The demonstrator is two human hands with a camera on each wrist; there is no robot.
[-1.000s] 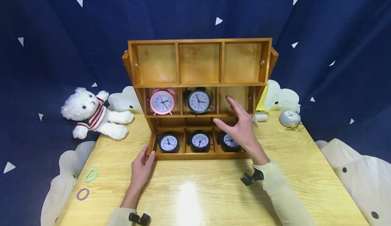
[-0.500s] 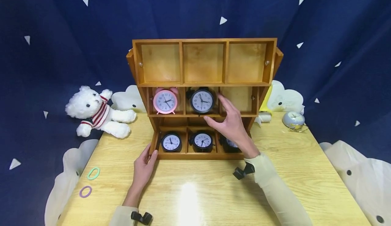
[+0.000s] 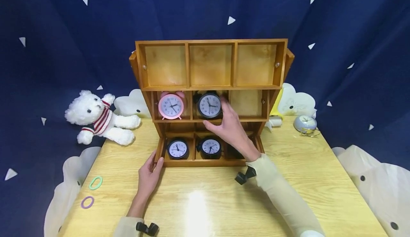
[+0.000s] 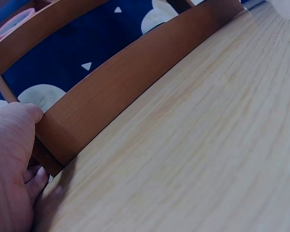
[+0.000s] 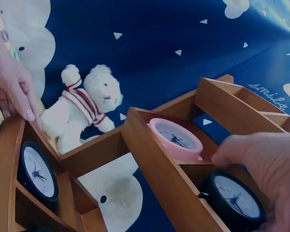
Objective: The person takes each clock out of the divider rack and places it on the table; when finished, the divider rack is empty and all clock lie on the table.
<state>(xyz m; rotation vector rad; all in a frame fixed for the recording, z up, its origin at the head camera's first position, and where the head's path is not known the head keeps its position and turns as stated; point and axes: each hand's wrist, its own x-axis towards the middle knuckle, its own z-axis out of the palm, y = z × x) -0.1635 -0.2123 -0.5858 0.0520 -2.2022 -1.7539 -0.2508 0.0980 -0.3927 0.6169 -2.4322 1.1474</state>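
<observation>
A tiered wooden shelf [image 3: 205, 163] with three rows of compartments stands on the table. My left hand [image 3: 148, 174] grips the left front corner of its bottom tray, thumb on top and fingers around the side in the left wrist view. My right hand [image 3: 230, 127] is at the middle row, fingers spread around a black alarm clock [image 3: 209, 105] in the centre compartment. Its fingertips are right at the clock's right edge and its thumb just below. In the right wrist view the same hand [image 5: 275, 169] arches over the clock. A pink alarm clock [image 3: 171, 106] stands in the left compartment.
Black clocks [image 3: 177, 149] lie in the bottom tray, the rightmost mostly hidden by my right forearm. A white teddy bear [image 3: 96, 117] sits left. Green [image 3: 95, 183] and purple rings [image 3: 87, 202] lie front left. A pale blue clock [image 3: 305, 123] and glasses [image 3: 310, 132] are back right.
My right hand has moved left, from in front of the right middle-row compartment to the black clock in the centre one. My left hand keeps its grip on the shelf corner.
</observation>
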